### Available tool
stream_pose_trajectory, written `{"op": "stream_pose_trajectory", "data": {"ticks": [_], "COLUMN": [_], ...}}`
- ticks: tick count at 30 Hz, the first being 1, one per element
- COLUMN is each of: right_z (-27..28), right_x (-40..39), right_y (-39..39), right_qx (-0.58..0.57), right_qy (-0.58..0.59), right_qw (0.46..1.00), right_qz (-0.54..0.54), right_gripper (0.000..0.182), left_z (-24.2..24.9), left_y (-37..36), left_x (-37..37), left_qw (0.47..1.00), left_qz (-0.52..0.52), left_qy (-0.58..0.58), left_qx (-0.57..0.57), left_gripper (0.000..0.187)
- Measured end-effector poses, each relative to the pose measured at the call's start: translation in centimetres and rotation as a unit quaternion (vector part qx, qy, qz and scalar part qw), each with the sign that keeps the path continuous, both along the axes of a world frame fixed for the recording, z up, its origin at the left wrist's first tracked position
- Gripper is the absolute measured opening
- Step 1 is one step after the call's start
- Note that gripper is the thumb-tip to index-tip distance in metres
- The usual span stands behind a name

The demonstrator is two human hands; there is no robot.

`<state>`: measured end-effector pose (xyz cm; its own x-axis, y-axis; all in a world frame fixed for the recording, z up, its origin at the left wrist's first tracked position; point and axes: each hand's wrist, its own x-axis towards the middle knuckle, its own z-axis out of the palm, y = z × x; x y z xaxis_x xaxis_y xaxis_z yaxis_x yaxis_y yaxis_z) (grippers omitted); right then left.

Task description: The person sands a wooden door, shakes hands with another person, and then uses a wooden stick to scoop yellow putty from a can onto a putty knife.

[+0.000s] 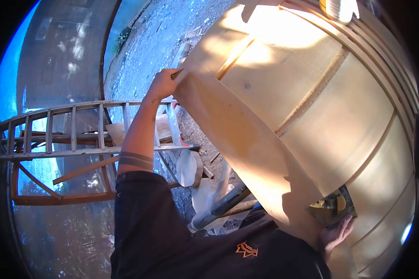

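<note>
A long, thin plywood strip [237, 125] slants across the view from upper left to lower right, held in front of a large curved plywood surface [330, 125]. My left hand [164, 84] is closed around the strip's upper left end, and a small dark piece shows by its fingers. At the lower right end, my right hand [338, 232] has its fingers stretched out and close together, beside the strip's edge; its palm is partly hidden. Just above those fingers is a dark, angular patch with a yellow shape [341, 202], whose kind I cannot make out.
An aluminium ladder [74, 125] lies across the left side. Below it is a rusty brown metal frame [65, 201]. A dark pipe [221, 207] and a cut log [189, 168] lie near my body. A white container [339, 10] is at the top right. Gravelly ground [149, 51] lies beyond.
</note>
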<state>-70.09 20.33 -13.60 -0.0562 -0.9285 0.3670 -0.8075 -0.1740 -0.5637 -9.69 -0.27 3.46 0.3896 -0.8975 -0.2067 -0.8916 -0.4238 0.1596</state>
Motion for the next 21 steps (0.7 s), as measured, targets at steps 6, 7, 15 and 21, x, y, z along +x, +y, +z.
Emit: {"op": "stream_pose_trajectory", "data": {"ticks": [6,7,15,21], "right_z": [0.9,0.8,-0.2,0.4], "right_x": [0.0,-0.3,-0.1,-0.9], "right_y": [0.0,0.2,0.4,0.4], "right_qx": [-0.010,-0.006,-0.013,-0.005], "right_qy": [0.064,0.066,-0.012,0.025], "right_qw": [0.998,0.998,1.000,1.000], "right_qz": [-0.008,-0.009,-0.007,-0.010], "right_gripper": [0.069,0.074,0.063,0.065], "left_z": [-4.7,-4.4,1.0,-0.7], "left_y": [6.1,8.1,3.4,-3.7], "left_x": [-9.1,-11.1,-3.4,5.7], "left_qw": [0.991,0.987,0.990,0.988], "left_qz": [-0.044,-0.076,-0.112,-0.098], "left_qy": [-0.068,-0.044,-0.082,0.105], "left_qx": [-0.109,-0.132,-0.017,0.048], "left_gripper": [0.044,0.045,0.045,0.044]}}
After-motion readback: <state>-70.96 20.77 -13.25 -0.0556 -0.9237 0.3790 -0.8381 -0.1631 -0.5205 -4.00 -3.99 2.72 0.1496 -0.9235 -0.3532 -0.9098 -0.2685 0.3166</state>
